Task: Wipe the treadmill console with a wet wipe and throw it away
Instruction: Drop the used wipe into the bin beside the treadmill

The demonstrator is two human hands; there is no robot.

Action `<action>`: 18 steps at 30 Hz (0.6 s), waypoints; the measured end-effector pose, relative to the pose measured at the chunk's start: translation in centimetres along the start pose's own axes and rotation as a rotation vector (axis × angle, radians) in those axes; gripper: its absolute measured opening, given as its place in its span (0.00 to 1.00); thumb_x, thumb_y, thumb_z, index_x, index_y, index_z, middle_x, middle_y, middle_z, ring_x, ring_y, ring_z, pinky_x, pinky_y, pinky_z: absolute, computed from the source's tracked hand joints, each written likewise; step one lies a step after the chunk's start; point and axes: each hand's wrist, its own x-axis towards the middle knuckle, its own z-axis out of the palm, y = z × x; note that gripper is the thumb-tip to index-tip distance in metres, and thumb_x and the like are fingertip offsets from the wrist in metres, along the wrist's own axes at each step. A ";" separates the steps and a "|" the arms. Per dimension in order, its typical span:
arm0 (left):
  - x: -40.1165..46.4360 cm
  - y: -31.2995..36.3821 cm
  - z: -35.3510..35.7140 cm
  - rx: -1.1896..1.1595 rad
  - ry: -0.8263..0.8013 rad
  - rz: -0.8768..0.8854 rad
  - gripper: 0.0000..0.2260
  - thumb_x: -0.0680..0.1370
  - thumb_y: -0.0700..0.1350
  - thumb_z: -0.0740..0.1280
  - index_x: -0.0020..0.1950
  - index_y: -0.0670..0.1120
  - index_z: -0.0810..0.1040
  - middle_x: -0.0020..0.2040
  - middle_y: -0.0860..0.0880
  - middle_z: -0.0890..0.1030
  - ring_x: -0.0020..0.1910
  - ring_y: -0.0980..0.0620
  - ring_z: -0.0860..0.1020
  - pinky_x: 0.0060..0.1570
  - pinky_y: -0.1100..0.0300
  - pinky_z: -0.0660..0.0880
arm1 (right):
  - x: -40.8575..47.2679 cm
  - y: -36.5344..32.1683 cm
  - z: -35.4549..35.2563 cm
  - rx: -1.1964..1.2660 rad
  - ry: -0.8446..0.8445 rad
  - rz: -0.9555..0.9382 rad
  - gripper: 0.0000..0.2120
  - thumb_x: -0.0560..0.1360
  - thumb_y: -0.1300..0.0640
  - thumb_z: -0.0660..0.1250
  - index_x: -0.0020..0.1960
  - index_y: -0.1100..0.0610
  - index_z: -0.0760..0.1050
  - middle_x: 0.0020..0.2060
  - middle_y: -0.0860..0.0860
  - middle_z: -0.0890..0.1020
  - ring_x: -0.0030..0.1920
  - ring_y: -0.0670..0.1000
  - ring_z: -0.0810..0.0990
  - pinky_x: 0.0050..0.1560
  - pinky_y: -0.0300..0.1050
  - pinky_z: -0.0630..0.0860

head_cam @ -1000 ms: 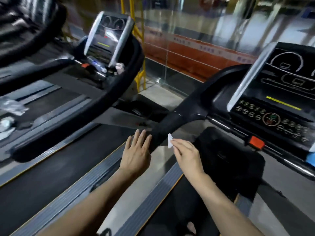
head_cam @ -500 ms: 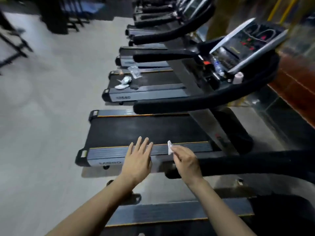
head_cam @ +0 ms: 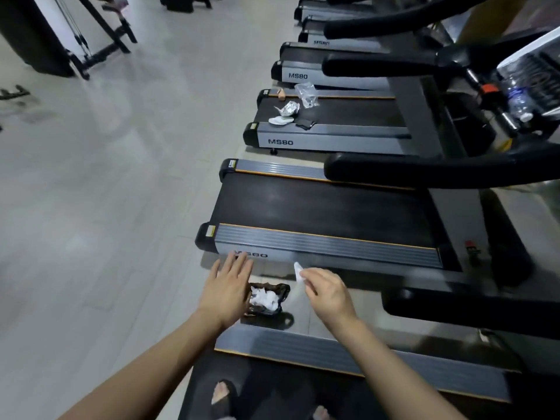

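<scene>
We pinch small white wet wipe [head_cam: 298,270] at right hand [head_cam: 328,294] fingertips; left hand [head_cam: 226,291] spread flat, released, beside black bag of used wipes [head_cam: 268,298].

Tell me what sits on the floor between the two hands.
In the head view, a small black bin holding crumpled white wipes sits between the left hand and the right hand, which pinches a wipe.

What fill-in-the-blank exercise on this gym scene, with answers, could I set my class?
1. The wet wipe is pinched in the person's ____ hand.
2. The left hand is open and holds ____.
3. The black bin bag on the floor already holds crumpled ____ wipes.
4. The nearest treadmill bears the label MS____.

Answers: right; nothing; white; 80
</scene>
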 end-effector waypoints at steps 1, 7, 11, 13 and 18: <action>0.0 -1.4 0.7 -0.010 -0.036 -0.004 0.32 0.73 0.49 0.73 0.76 0.44 0.72 0.76 0.43 0.74 0.77 0.39 0.69 0.71 0.38 0.71 | 0.0 -0.8 1.3 -0.005 -0.018 0.012 0.15 0.69 0.71 0.76 0.53 0.57 0.86 0.50 0.51 0.88 0.49 0.55 0.86 0.50 0.54 0.84; 1.6 -7.1 7.5 -0.028 -0.147 0.022 0.30 0.70 0.47 0.76 0.71 0.43 0.77 0.71 0.42 0.79 0.71 0.38 0.76 0.64 0.38 0.77 | -0.1 -1.3 11.6 0.013 -0.199 0.207 0.13 0.72 0.67 0.74 0.53 0.54 0.85 0.48 0.49 0.87 0.49 0.53 0.85 0.49 0.53 0.84; 2.3 -8.5 14.5 -0.071 -0.220 0.023 0.31 0.67 0.46 0.79 0.69 0.43 0.79 0.68 0.42 0.81 0.67 0.37 0.79 0.60 0.38 0.80 | -1.0 0.0 18.6 0.029 -0.318 0.361 0.12 0.77 0.63 0.71 0.59 0.56 0.86 0.53 0.52 0.87 0.53 0.55 0.84 0.56 0.49 0.81; 3.4 -9.1 18.7 -0.089 -0.221 0.026 0.31 0.68 0.47 0.78 0.70 0.43 0.78 0.68 0.42 0.80 0.68 0.37 0.79 0.61 0.38 0.79 | -1.1 1.8 22.5 0.035 -0.363 0.408 0.13 0.78 0.62 0.70 0.61 0.56 0.85 0.56 0.52 0.87 0.56 0.54 0.83 0.60 0.48 0.79; 7.4 -10.2 31.5 -0.145 -0.231 -0.010 0.29 0.78 0.50 0.67 0.78 0.45 0.69 0.77 0.44 0.71 0.77 0.40 0.68 0.71 0.39 0.71 | -2.4 9.1 33.1 0.025 -0.470 0.471 0.13 0.80 0.59 0.69 0.63 0.54 0.84 0.59 0.50 0.86 0.60 0.53 0.81 0.64 0.47 0.76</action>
